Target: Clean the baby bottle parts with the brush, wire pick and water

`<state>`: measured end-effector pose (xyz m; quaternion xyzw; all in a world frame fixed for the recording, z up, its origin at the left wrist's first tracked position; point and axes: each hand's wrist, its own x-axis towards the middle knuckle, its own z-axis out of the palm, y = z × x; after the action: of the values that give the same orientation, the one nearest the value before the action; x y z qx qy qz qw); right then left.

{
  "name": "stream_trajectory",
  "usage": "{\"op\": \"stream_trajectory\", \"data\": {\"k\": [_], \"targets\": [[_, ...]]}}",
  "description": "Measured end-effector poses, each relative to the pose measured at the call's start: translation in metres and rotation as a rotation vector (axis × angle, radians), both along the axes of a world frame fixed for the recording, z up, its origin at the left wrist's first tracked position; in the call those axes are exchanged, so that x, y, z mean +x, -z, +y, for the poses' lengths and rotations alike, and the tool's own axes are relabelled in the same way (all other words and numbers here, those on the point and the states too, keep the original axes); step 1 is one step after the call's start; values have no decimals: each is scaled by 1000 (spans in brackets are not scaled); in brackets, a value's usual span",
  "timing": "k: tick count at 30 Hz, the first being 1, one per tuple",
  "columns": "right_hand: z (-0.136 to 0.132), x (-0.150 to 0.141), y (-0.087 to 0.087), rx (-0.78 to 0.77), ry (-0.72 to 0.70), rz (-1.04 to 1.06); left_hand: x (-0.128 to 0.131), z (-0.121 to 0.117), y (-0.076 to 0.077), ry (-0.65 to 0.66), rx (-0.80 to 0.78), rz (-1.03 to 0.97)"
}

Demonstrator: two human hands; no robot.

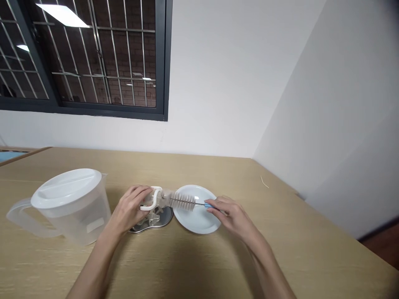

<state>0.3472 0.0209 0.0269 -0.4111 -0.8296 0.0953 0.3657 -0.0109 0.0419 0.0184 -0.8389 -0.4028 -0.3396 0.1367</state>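
My left hand (132, 207) is closed around a clear bottle with a white loop handle (155, 198), held on its side with the mouth to the right. A bottle brush (187, 202) is pinched at its blue handle by my right hand (229, 212). The brush's white bristles point left and its tip reaches the bottle's mouth; how far inside is hard to make out. Below the brush lies a white plate (199, 224). Under the bottle is a grey metal tray (166, 218) with small clear pieces (154, 218) on it, partly hidden by my left hand.
A translucent pitcher (75, 220) with a white lid stands on the wooden table (174, 270) at the left. A thin pale strip (264, 182) lies at the back right. White walls (218, 83) border the table, with a barred window (102, 54) at the upper left.
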Motion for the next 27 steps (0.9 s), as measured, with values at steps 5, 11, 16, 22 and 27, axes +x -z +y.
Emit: {"op": "stream_trajectory", "data": {"k": [5, 11, 16, 22, 27], "targets": [[1, 0, 0, 183, 36, -71, -1, 2, 2, 10, -30, -5], [-4, -7, 4, 181, 60, -51, -5, 5, 3, -20, -37, -23], [-8, -13, 7, 136, 102, -154, -4, 4, 4, -41, -61, -4], [-12, -14, -4, -71, 112, -158, 2, 5, 6, 6, 2, -8], [-15, -7, -15, -374, -16, -23, 6, 4, 6, 68, 37, -18]]}}
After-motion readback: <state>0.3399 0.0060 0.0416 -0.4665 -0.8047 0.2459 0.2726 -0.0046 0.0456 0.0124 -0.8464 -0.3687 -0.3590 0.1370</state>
